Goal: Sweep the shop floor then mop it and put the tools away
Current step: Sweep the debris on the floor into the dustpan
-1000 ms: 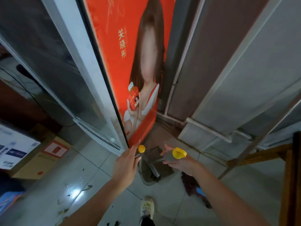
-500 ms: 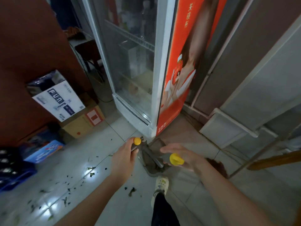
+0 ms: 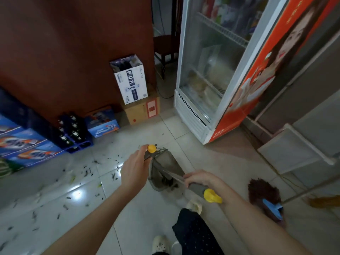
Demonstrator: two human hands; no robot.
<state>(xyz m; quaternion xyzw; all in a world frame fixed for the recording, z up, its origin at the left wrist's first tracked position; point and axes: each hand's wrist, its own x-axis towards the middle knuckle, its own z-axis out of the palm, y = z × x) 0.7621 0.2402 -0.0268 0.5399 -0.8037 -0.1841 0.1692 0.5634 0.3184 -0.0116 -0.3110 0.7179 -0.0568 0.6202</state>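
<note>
My left hand grips a grey handle with a round yellow cap, held upright over the floor. My right hand grips a second grey handle that ends in a yellow hook cap. Between the hands a grey dustpan hangs with dark litter in its bottom; which handle belongs to it is unclear. A mop with a dark red fringe and blue clamp lies on the floor at the right. Dark leafy scraps are scattered over the white tiles on the left.
A glass-door fridge with an orange poster side stands ahead right. Cartons, a bottle crate and blue drink packs line the brown wall at left. A grey step and wall close the right side. My feet are below.
My view has swung left and down, from the fridge poster to the littered floor. Both hands kept their handles; my right hand dropped lower and nearer to me.
</note>
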